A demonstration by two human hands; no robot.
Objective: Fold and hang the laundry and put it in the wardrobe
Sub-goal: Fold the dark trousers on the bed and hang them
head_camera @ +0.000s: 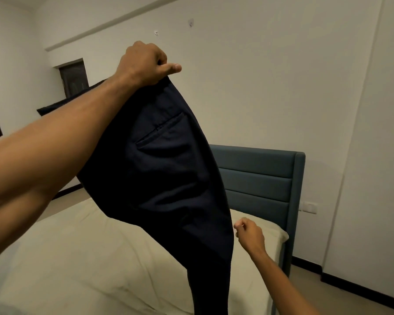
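Navy trousers (168,178), one pair, gripped aloft.

The trousers (168,178) hang at the centre from the left hand (143,62), which grips their waistband at 12 o'clock. Below and behind them lies the bed (89,258), from 9 to 6 o'clock. The headboard (259,178) stands behind the trousers at 3 o'clock, against the wall (282,76). The right hand (250,234) sits just beside the trouser leg at 4 o'clock, over the bed
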